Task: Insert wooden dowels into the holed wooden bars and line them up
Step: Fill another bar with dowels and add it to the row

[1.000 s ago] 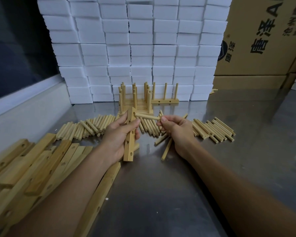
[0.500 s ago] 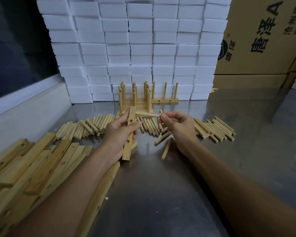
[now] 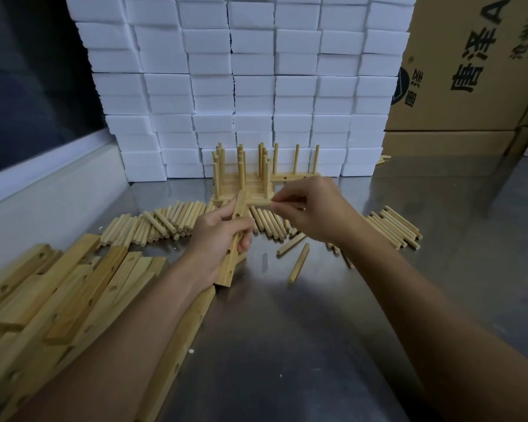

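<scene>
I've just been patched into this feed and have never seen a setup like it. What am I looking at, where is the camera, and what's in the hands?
No machine here: a person's two bare hands, filmed by one camera worn on their head, looking down at a metal table. The left hand grips a holed wooden bar. The right hand pinches a dowel at the bar's top end. Loose dowels lie behind the hands, bare bars are piled at the left, and finished bars with upright dowels stand at the back.

steel table (image 3: 287, 345) strewn with dowels (image 3: 171, 222)
</scene>
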